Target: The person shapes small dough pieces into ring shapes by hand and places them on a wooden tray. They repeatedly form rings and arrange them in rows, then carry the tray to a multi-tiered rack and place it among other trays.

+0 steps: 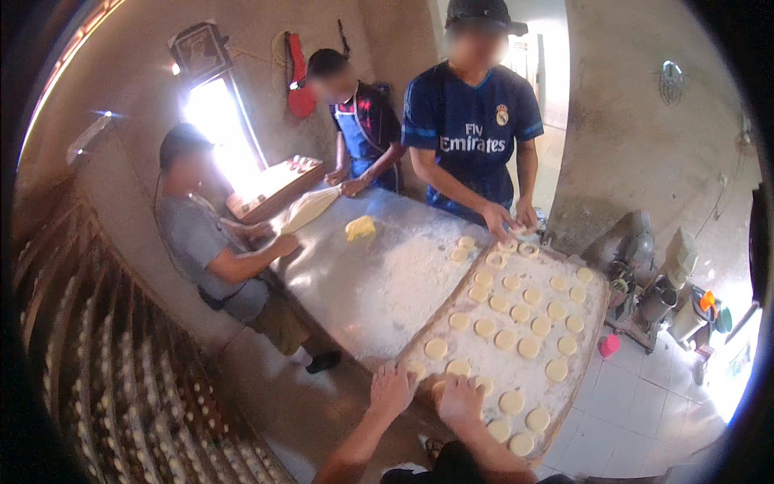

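My two hands are apart from each other at the lower middle of the frame, backs up, at the near end of a floury board. My left hand (391, 389) is at the board's (528, 375) left corner, fingers pointing up the frame, just beside a dough round. My right hand (462, 402) lies among the rounds (556, 370) nearest me, partly covering some; I cannot tell whether either hand grips anything, since the fingertips are hidden.

The rounds lie flat and mostly apart, in loose rows over the board, from lower centre to right of centre. At its far end are a few rings (536, 252), and a co-worker in a dark blue shirt (476, 121) has both hands just over them.

Left of the board, the metal table (339, 278) carries scattered flour (411, 278) and a yellow lump (360, 227). Towards the upper left, two more co-workers hold a pale stretch of dough (310, 208) between them. A rack (121, 363) with small pale pieces fills the lower left. A pink cup (609, 346) is on the tiles (621, 395) at right.
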### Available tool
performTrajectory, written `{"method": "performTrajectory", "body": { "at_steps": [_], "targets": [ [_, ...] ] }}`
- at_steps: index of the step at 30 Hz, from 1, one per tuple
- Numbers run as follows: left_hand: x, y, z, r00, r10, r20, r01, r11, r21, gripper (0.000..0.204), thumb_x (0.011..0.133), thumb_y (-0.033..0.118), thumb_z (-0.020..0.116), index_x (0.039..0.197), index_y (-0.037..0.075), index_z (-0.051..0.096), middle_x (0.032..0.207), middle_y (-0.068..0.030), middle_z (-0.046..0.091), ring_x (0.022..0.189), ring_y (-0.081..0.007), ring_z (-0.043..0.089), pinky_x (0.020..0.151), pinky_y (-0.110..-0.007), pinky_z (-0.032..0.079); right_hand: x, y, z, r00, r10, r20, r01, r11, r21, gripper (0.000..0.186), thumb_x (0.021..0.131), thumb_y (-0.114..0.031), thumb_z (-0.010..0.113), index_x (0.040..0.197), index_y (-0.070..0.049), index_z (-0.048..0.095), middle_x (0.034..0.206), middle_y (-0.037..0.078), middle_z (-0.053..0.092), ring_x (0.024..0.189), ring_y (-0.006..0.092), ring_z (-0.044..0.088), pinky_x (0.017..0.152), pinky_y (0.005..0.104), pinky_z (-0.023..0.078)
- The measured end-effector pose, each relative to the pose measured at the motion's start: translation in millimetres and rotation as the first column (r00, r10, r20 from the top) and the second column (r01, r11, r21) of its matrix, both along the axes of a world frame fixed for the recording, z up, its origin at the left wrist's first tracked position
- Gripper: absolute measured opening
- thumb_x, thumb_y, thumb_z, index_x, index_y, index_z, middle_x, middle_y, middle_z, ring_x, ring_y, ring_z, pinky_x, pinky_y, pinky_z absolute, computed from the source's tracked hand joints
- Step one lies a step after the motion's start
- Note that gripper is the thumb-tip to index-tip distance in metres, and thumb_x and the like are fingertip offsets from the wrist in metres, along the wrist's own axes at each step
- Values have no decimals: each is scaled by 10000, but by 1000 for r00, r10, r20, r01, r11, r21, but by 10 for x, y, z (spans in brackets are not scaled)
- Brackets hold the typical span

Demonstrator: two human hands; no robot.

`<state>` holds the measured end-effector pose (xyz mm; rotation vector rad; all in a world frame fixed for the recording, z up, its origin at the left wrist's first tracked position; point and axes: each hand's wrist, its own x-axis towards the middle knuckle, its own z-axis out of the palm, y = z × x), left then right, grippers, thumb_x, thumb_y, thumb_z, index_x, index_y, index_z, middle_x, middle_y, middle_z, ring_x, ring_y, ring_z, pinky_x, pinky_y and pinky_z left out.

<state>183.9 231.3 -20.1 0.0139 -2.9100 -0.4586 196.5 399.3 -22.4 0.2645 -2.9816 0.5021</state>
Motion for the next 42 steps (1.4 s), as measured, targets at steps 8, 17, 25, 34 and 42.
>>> {"method": "performTrajectory", "body": {
  "at_steps": [8, 17, 25, 34, 42],
  "targets": [
    [-594, -249, -246, 930, -362, 64, 342, 916, 211, 294, 839, 150, 643, 1063, -17, 553, 1056, -223, 554, 1031, -401, 542, 917, -487, 445, -544, -95, 238, 842, 250, 478, -68, 928, -365, 391, 901, -291, 561, 1186, -23, 531, 976, 253, 647, 962, 392, 637, 823, 465, 485],
    [-1254, -894, 155, 431, -902, 30, 520, 275, 809, 276, 814, 124, 665, 1073, 52, 600, 1042, -149, 600, 990, -328, 592, 863, -407, 473, -2503, -522, 171, 958, 168, 232, 5, 800, -600, 352, 838, -245, 699, 1131, -59, 640, 902, 116, 683, 833, 212, 663, 763, 336, 516],
    [-3083, -1422, -540, 726, -687, -21, 577, 592, 563, 253, 836, 148, 670, 1062, 53, 611, 973, -167, 640, 942, -351, 615, 803, -429, 495, -3055, -1051, -446, 987, -146, -69, 154, 978, 139, 299, 851, -262, 670, 1060, -57, 609, 918, 156, 656, 890, 365, 639, 810, 485, 503],
    [-2908, -1362, -119, 797, -603, -43, 453, 549, 702, 241, 908, 192, 635, 1081, 24, 629, 923, -166, 647, 864, -339, 629, 739, -418, 498, -2542, -1189, 146, 919, -18, 395, 383, 290, -877, 322, 883, -32, 665, 1112, -60, 441, 967, 65, 586, 943, 145, 595, 786, 318, 526],
    [-2699, -1493, 313, 647, -758, 89, 20, 134, 991, 249, 882, 139, 705, 1060, -28, 658, 943, -86, 721, 826, -115, 665, 736, -287, 532, -2189, -1367, 331, 957, -76, 279, 284, 433, -856, 351, 836, -29, 690, 1107, -67, 470, 988, 72, 573, 911, 155, 601, 769, 302, 509]
  ]
}}
